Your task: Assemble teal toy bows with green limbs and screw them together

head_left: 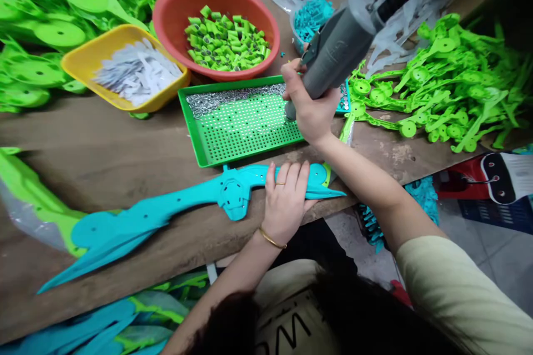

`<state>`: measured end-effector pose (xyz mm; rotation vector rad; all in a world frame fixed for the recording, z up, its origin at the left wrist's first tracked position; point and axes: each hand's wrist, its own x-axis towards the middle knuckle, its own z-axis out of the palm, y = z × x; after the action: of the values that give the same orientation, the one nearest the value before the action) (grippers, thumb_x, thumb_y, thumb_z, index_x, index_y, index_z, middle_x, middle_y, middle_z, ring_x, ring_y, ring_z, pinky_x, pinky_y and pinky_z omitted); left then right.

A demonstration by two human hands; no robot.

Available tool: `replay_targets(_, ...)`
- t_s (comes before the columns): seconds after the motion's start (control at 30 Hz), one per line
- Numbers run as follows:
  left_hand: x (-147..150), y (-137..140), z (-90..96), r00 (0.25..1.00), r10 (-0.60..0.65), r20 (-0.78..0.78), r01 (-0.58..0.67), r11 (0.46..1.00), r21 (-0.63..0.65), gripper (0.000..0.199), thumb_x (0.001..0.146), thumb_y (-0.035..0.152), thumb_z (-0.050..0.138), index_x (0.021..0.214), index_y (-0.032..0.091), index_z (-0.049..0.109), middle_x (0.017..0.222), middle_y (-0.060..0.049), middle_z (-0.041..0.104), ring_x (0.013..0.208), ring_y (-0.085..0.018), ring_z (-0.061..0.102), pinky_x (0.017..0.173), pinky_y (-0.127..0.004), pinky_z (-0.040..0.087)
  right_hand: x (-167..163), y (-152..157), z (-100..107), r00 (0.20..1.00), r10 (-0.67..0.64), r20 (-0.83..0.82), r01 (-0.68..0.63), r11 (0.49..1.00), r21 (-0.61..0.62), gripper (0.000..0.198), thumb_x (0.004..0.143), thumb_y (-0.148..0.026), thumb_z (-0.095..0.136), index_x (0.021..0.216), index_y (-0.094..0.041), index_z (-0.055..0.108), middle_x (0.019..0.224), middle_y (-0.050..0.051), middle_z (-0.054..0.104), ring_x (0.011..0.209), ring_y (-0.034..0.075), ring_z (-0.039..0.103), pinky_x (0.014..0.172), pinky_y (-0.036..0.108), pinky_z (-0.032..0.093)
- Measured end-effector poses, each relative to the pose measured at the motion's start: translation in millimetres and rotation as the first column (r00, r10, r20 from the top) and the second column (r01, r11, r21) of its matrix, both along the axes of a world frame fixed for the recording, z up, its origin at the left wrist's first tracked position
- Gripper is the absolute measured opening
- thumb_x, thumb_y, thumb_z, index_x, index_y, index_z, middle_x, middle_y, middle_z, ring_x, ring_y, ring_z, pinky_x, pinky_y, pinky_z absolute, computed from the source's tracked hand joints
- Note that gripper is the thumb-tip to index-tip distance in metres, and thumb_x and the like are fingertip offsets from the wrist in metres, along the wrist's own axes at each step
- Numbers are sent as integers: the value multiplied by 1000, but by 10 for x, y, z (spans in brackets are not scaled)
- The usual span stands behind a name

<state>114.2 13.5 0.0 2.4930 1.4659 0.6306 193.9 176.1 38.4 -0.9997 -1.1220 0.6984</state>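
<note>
My right hand (313,105) is wrapped round a grey electric screwdriver (339,47), its tip end over the right part of a green perforated tray (245,150). Small metal screws (225,101) lie heaped along that tray's far side. A blue plastic toy bow (183,195) with lime-green parts at its ends lies along the table's front edge. Over its right portion rests my left hand (287,194), fingers laid across the blue piece and thumb by the near edge, gripping it against the table.
Behind the tray stand a red bowl (166,11) of short green pieces and a yellow bin (77,69) of pale strips. Lime-green parts pile up at left (41,28) and right (441,77). More blue pieces (91,327) lie below the table's front edge.
</note>
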Motion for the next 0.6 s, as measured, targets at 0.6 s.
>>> replay_targets(0.6, 6, 29, -40, 997, -6, 73, 13, 996, -92, 66, 85, 46, 60, 139, 11, 46, 129, -18, 59, 126, -34, 48, 117, -56, 17, 364, -823, 477, 998, -15, 56, 5, 986, 167, 8, 87, -37, 63, 87, -29, 59, 86, -4, 64, 70, 11, 63, 62, 27, 54)
